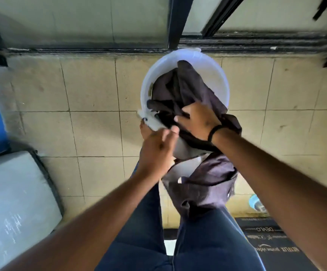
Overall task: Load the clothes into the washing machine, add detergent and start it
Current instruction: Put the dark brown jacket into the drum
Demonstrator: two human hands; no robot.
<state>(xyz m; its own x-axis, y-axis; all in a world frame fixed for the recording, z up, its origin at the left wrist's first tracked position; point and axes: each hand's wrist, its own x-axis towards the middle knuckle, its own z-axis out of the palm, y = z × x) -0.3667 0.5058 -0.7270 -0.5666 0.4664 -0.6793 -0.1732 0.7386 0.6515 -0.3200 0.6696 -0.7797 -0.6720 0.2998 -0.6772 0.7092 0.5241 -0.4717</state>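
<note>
Dark grey crumpled garment (188,90) spilling from round white plastic bucket (149,83) over its near rim. Clutched under right hand (198,122), fingers curled in a closed grip. Left hand (156,151) pinching the bucket's near rim.

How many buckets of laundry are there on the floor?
1: a white bucket on the tiled floor ahead, dark clothes spilling out. Others may lie out of view.

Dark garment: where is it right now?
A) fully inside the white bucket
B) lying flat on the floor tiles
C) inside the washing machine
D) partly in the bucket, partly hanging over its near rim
D: the dark garment fills the white bucket and drapes over its near rim, gripped by the right hand.
</note>
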